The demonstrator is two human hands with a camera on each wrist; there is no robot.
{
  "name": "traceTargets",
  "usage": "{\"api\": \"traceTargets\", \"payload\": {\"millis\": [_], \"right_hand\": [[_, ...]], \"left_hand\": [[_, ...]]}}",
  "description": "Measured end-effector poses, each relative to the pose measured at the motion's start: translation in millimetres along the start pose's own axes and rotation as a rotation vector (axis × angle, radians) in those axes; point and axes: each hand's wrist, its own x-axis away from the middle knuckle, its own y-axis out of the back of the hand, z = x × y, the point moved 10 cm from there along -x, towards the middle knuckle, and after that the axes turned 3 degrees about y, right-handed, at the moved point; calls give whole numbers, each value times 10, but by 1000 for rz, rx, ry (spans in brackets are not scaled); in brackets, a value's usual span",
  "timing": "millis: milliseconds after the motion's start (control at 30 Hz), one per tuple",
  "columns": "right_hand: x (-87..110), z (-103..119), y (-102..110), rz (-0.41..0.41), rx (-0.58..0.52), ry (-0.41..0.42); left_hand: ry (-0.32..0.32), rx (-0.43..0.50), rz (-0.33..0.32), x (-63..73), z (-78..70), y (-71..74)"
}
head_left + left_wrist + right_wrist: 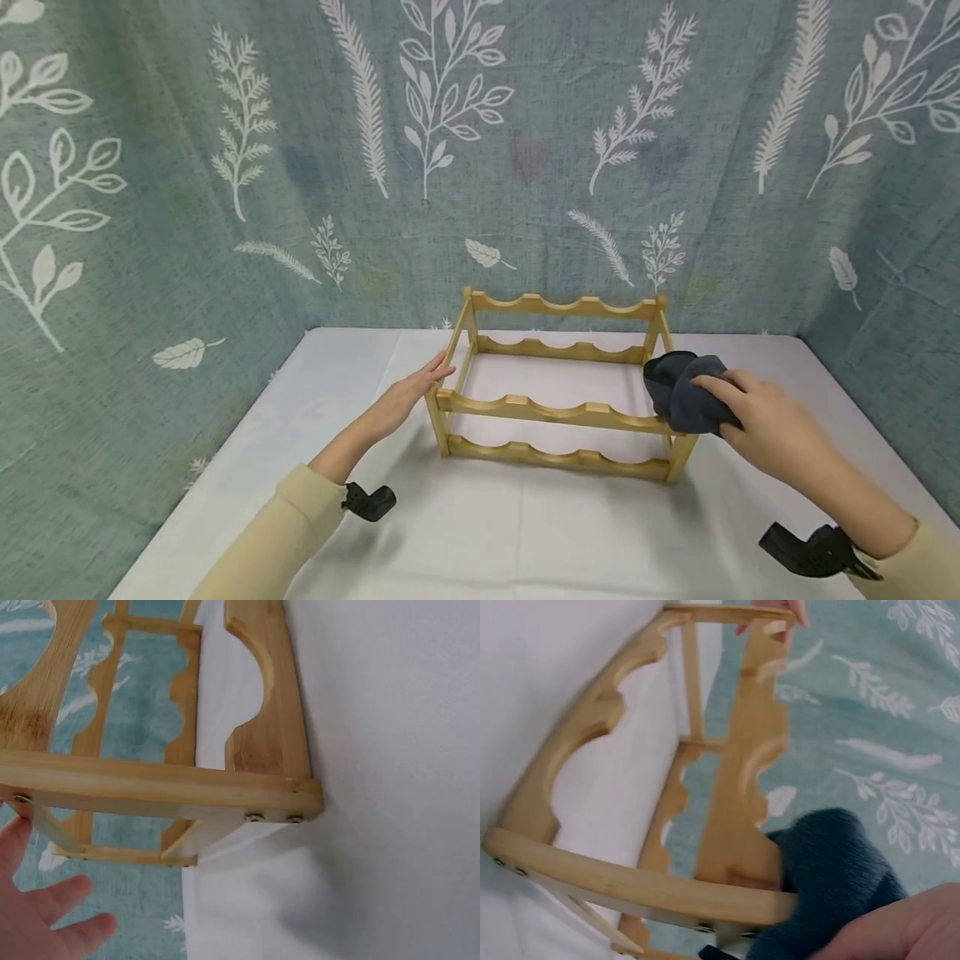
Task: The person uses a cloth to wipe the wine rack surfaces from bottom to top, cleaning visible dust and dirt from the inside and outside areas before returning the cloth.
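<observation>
A wooden rack (555, 412) with scalloped rails stands upright on the white table. My right hand (772, 421) grips a dark blue-grey cloth (693, 396) bunched over the rack's upper right side. In the right wrist view the cloth (832, 877) lies against the end of a scalloped rail, and the fingertips are partly hidden by it. My left hand (408, 396) touches the upper left side of the rack with its fingers extended. Seen from the left wrist, the fingers (67, 896) are spread beside the wooden end frame (150, 784), which has metal screws.
The white table (465, 533) extends around the rack on all sides. A teal curtain with white leaf prints (525, 167) hangs behind the table and along both sides. Black straps with camera mounts (369, 502) sit on both wrists.
</observation>
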Motion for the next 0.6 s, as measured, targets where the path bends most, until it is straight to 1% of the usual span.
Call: {"api": "traceTargets", "payload": {"millis": [67, 167, 267, 333, 367, 433, 533, 600], "right_hand": [[15, -1, 9, -32, 3, -29], [2, -18, 7, -55, 8, -59], [-31, -40, 1, -68, 25, -69], [-55, -53, 7, -81, 41, -65], [-70, -59, 10, -86, 45, -61], [-100, -80, 11, -80, 34, -56], [-157, -141, 32, -27, -72, -59], [-168, -153, 157, -37, -147, -58]], "left_hand": [[-1, -23, -14, 13, -32, 4], [6, -10, -23, 59, -148, 5], [22, -18, -25, 120, -276, -9], [28, -38, -30, 148, -321, -16], [28, -52, -37, 156, -325, -13], [21, -68, -51, 145, -276, -8], [2, -83, -73, 101, -154, 23], [-9, -85, -74, 69, -72, 49]]}}
